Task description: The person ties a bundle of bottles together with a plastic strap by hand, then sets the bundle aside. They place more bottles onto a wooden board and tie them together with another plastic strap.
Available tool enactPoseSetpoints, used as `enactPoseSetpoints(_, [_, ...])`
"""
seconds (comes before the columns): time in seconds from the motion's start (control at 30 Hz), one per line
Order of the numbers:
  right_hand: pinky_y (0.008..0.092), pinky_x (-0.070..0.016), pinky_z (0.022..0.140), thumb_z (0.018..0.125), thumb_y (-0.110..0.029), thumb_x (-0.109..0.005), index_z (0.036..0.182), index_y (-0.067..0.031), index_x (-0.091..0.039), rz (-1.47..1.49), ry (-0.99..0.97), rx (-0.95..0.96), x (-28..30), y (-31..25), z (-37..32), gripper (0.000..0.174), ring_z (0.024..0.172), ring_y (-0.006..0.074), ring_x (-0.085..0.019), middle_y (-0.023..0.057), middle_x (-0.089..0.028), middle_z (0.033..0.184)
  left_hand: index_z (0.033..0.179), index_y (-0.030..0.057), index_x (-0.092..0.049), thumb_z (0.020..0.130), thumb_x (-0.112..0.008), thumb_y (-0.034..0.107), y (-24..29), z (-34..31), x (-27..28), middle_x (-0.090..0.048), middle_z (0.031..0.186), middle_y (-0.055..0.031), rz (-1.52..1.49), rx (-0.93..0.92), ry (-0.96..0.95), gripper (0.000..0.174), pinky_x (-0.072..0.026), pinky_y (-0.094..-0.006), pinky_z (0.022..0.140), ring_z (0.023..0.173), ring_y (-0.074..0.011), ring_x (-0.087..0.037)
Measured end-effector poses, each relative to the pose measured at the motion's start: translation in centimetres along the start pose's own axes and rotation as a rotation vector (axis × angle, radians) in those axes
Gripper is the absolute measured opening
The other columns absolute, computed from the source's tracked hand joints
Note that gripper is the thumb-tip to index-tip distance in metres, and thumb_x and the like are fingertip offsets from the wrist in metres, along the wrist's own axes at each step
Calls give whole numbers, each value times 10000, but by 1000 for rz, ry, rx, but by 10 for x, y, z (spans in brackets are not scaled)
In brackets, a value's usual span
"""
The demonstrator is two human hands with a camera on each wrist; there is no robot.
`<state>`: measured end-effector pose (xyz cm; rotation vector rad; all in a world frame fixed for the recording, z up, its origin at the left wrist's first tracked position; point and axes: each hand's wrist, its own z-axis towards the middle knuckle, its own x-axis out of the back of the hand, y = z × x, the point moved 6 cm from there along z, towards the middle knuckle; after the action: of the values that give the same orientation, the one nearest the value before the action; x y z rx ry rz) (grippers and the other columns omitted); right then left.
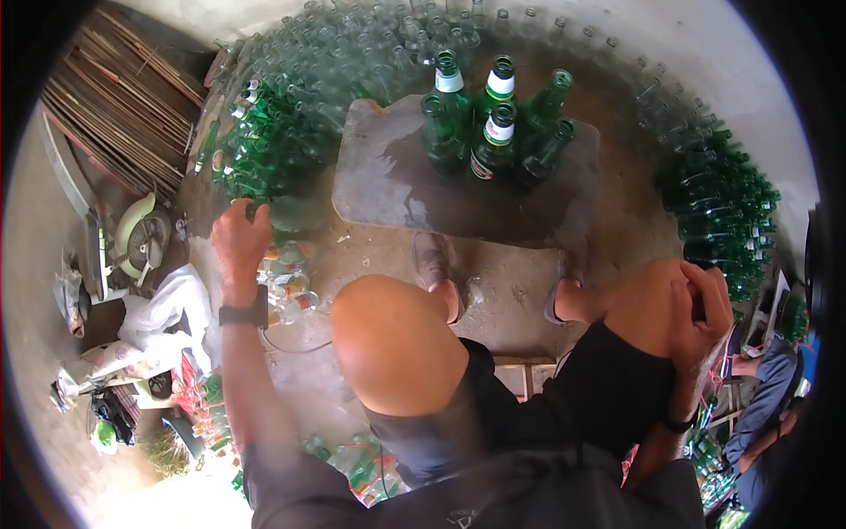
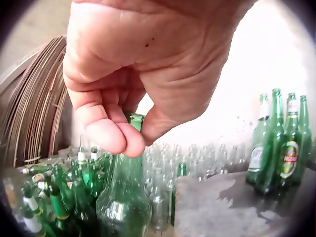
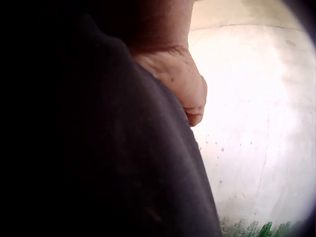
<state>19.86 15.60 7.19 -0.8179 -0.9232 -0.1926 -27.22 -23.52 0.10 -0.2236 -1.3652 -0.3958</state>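
My left hand [image 1: 241,236] pinches the neck of a green glass bottle [image 2: 123,200], thumb and fingers round its mouth. In the left wrist view this bottle hangs neck up below the fingers, in front of a crowd of green bottles [image 2: 61,205]. My right hand [image 1: 701,309] rests on the right knee, its fingers loosely curled and holding nothing. The right wrist view shows only part of that hand, behind dark cloth [image 3: 143,148]. Ahead, a low grey stone-like table [image 1: 379,181] carries several upright green bottles [image 1: 491,157], some with white neck labels.
Clear bottles [image 1: 352,53] crowd the floor along the back wall. More green bottles [image 1: 718,212] stand at the right. On the left are stacked brown strips [image 1: 123,97], a wheel [image 1: 141,234] and white plastic bags [image 1: 172,309]. Another person's sleeve [image 1: 765,397] shows at the lower right.
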Motion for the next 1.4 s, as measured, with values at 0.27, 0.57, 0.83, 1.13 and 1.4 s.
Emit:
enactPoseSetpoints(0.27, [298, -437, 653, 797, 56, -717, 1005, -4, -728, 42, 44, 58, 4, 5, -2, 217, 733, 172, -542, 55, -536, 785, 1028, 9, -763, 835, -754, 253, 93, -26, 84, -735, 762, -179, -172, -175, -59, 311, -570, -403, 712, 731, -337, -744])
enactPoseSetpoints(0.57, [317, -450, 663, 781, 30, -739, 1003, -20, -734, 72, 78, 49, 8, 10, -7, 228, 744, 202, -558, 58, -562, 776, 1002, -12, -768, 818, -774, 227, 163, -25, 73, -708, 705, -187, -349, -301, -141, 301, -561, -384, 665, 658, -312, -721])
enactPoseSetpoints(0.83, [319, -465, 681, 778, 22, -744, 1003, -25, -736, 69, 78, 61, 9, 8, -7, 230, 756, 209, -570, 61, -574, 783, 979, -34, -764, 835, -791, 187, 202, -23, 63, -664, 650, -177, -344, -551, -61, 264, -505, -349, 556, 556, -226, -657])
enactPoseSetpoints(1.13, [322, -469, 687, 771, 20, -750, 1009, -28, -739, 78, 68, 68, 7, 9, -7, 243, 764, 212, -572, 59, -579, 786, 939, -18, -768, 824, -787, 210, 221, -23, 46, -680, 676, -196, -363, -577, -64, 256, -539, -389, 601, 595, -315, -681])
enactPoseSetpoints(1.4, [317, -468, 687, 774, 28, -750, 1008, -28, -743, 85, 66, 53, 8, 7, -7, 241, 759, 202, -573, 58, -583, 789, 868, -13, -754, 812, -792, 210, 229, -25, 35, -677, 674, -195, -337, -593, -25, 232, -547, -412, 609, 625, -359, -689])
